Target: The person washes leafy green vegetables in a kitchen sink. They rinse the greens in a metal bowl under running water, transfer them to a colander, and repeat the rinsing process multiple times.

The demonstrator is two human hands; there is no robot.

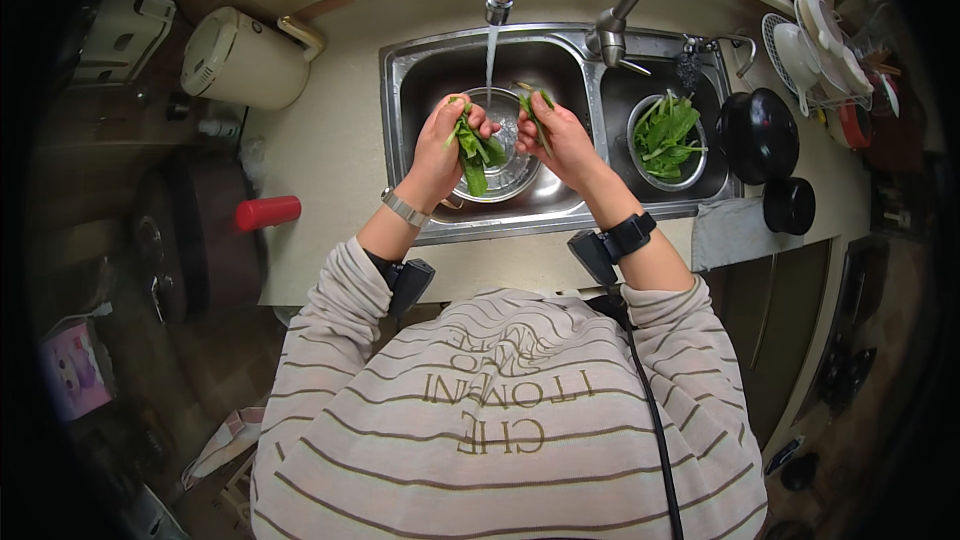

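Observation:
My left hand (442, 139) is closed around a bunch of leafy greens (477, 154), whose leaves hang down from the fingers. In my right hand (559, 131) are a few green stems with leaf (534, 120), pinched between thumb and fingers. Both hands are over a metal pot (514, 176) in the larger basin, with clear water inside it. A stream of water (491, 60) runs from the faucet (499, 4) into the pot. More leafy greens (666, 133) fill a metal bowl (694, 174) in the smaller basin to the right.
A double steel sink (592, 82) is set in the counter. On its left are a cream kettle (244, 56) and a red cylinder (268, 213). To the right are a black lidded pot (759, 135), a small black pot (789, 205), a grey cloth (724, 236) and a dish rack (817, 52).

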